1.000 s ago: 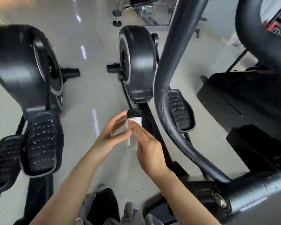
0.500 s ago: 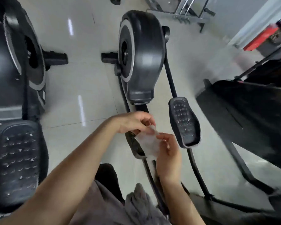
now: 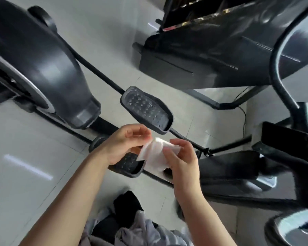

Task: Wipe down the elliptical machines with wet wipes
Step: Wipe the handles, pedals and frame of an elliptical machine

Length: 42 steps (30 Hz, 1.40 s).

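A white wet wipe (image 3: 154, 155) is stretched between both my hands at the centre of the view. My left hand (image 3: 124, 142) pinches its left edge and my right hand (image 3: 182, 159) grips its right side. Beneath the hands lies one studded black pedal (image 3: 130, 165) of the elliptical machine, partly hidden. A second pedal (image 3: 147, 109) sits just above the hands. The machine's black flywheel housing (image 3: 43, 64) fills the upper left.
A large black machine base (image 3: 212, 55) stands at the upper right, with a curved black handle bar (image 3: 281, 68) along the right edge. A black cable (image 3: 244, 114) lies on the pale tiled floor (image 3: 25, 171). My legs and grey clothing (image 3: 132, 228) show at the bottom.
The view has swung to the right and tilted, so the flywheel housing now sits at the left. The wipe is spread wider between my hands than before.
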Each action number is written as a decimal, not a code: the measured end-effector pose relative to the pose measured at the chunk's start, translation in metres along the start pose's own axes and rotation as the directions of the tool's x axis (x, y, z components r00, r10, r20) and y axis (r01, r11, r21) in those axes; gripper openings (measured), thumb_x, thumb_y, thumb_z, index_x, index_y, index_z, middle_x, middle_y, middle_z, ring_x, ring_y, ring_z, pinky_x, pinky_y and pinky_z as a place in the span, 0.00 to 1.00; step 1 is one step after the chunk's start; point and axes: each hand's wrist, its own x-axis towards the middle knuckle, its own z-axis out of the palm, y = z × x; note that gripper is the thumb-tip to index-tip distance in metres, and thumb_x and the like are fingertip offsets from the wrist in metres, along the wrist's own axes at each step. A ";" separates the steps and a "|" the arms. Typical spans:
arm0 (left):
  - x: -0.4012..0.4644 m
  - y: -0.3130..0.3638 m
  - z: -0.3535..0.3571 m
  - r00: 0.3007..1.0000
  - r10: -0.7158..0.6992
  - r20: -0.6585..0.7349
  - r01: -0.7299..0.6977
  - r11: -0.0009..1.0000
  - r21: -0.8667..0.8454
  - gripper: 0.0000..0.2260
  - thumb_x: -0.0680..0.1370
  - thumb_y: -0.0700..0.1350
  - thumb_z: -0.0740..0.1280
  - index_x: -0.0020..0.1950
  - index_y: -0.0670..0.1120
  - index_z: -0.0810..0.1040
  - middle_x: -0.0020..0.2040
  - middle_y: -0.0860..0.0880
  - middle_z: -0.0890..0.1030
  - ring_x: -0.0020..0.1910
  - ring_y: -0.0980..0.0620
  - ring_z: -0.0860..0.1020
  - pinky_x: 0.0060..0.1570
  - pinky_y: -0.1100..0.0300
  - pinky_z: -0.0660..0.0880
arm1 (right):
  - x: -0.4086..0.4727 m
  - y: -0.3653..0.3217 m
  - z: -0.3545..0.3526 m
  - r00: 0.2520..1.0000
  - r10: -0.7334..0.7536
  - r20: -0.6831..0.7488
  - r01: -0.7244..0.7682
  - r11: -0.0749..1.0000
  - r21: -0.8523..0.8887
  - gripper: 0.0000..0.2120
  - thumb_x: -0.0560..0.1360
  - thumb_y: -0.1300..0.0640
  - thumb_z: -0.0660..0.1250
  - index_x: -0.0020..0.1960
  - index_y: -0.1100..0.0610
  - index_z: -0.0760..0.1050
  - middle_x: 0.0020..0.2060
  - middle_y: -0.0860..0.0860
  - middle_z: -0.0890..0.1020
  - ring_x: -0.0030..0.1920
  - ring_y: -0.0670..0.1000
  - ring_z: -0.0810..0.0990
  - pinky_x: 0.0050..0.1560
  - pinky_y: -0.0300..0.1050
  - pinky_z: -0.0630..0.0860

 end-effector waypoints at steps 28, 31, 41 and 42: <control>0.104 0.086 0.111 0.189 -0.086 0.978 -0.067 0.993 0.101 0.09 0.78 0.39 0.66 0.42 0.50 0.81 0.43 0.50 0.81 0.44 0.53 0.82 0.43 0.57 0.80 | -0.090 -0.101 0.053 0.154 0.192 -0.969 0.496 0.834 0.244 0.12 0.72 0.55 0.72 0.52 0.61 0.82 0.50 0.63 0.83 0.47 0.56 0.80 0.45 0.47 0.76; 0.086 0.095 0.132 0.173 0.162 0.971 -0.294 0.950 -0.107 0.05 0.75 0.50 0.67 0.48 0.57 0.81 0.52 0.55 0.79 0.54 0.53 0.80 0.50 0.61 0.79 | -0.125 -0.132 0.047 -0.458 -0.223 -0.860 0.215 0.912 -0.350 0.06 0.80 0.55 0.65 0.49 0.52 0.82 0.49 0.49 0.84 0.53 0.50 0.81 0.52 0.43 0.76; 0.093 0.124 0.213 -0.179 0.659 0.730 -0.900 0.190 -0.392 0.15 0.77 0.50 0.64 0.63 0.52 0.74 0.75 0.46 0.65 0.78 0.52 0.55 0.77 0.52 0.51 | -0.189 -0.154 -0.110 0.434 -0.874 -0.216 -0.687 -0.167 -0.707 0.14 0.77 0.66 0.68 0.62 0.64 0.78 0.62 0.59 0.80 0.66 0.58 0.76 0.69 0.56 0.71; 0.098 0.124 0.218 -0.224 0.650 0.726 -0.921 0.103 -0.376 0.16 0.77 0.49 0.65 0.65 0.52 0.73 0.77 0.45 0.64 0.79 0.49 0.53 0.77 0.47 0.49 | -0.189 -0.144 -0.111 0.480 -0.850 -0.218 -0.672 -0.197 -0.714 0.13 0.77 0.64 0.69 0.61 0.65 0.79 0.62 0.59 0.80 0.66 0.58 0.77 0.66 0.57 0.73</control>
